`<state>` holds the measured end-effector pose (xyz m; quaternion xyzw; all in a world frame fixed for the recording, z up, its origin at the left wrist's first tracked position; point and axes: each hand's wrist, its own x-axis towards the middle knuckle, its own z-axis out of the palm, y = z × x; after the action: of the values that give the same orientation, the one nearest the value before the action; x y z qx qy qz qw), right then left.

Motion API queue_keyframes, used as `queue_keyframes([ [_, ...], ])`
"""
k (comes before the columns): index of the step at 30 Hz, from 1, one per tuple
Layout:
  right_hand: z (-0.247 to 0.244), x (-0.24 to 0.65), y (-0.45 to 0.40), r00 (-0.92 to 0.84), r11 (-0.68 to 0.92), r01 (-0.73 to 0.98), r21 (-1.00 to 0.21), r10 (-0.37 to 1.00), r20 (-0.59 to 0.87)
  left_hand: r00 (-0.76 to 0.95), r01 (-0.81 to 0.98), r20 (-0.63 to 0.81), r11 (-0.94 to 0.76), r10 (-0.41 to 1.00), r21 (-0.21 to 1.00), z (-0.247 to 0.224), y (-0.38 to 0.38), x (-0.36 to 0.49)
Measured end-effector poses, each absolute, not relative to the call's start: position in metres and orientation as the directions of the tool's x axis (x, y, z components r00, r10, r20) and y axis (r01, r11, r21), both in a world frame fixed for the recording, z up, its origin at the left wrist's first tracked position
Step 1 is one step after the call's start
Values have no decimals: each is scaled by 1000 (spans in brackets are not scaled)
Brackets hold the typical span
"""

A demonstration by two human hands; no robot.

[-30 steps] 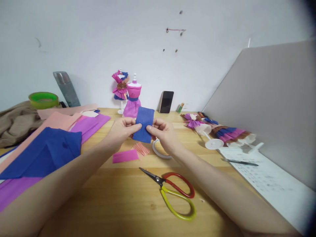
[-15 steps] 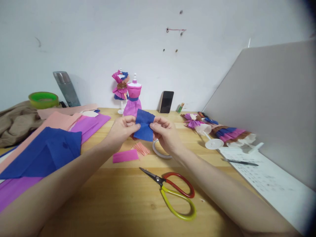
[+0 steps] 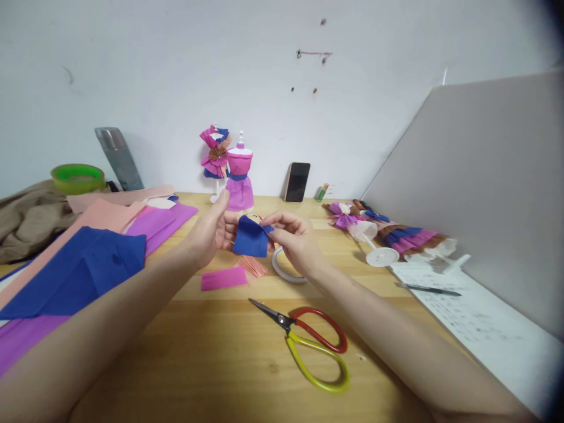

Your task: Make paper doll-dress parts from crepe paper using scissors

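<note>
A small blue paper piece hangs between my hands above the wooden table. My right hand pinches its upper right corner between thumb and fingers. At its left side is my left hand, thumb raised and fingers apart, with the fingertips reaching the paper's left edge. Below lie a pink paper strip and a pleated peach piece. A white tape roll sits partly under my right hand. Scissors with red and yellow handles rest nearer.
Blue, peach and purple sheets cover the left side. Two dressed mannequins and a phone stand at the back. On the right are a lying mannequin, a pen and a printed sheet.
My left hand has let its pinch go, and its thumb has lifted up and left. The blue paper has dropped slightly, its top now folded over.
</note>
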<state>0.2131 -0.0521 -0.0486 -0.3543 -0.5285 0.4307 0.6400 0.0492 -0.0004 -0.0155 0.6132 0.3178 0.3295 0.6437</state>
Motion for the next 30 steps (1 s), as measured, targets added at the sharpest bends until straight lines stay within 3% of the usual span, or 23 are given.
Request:
queue_keyframes([
  [4,-47,213,-54,50,389,-125,-913,921,386,618,37,-157,171,771,985,-13,-4,48],
  [15,-50,210,-57,1,485,-16,-874,875,485,587,135,-15,-80,810,988,-11,-6,46],
  [21,-54,216,-55,21,385,-66,-921,923,384,547,180,16,-137,837,974,-11,-10,49],
  [25,-50,214,-55,-26,383,44,-923,924,382,476,286,27,-184,879,941,-8,-14,52],
  [30,-50,208,-53,44,315,117,-942,946,322,484,347,92,-288,870,892,-9,-15,53],
])
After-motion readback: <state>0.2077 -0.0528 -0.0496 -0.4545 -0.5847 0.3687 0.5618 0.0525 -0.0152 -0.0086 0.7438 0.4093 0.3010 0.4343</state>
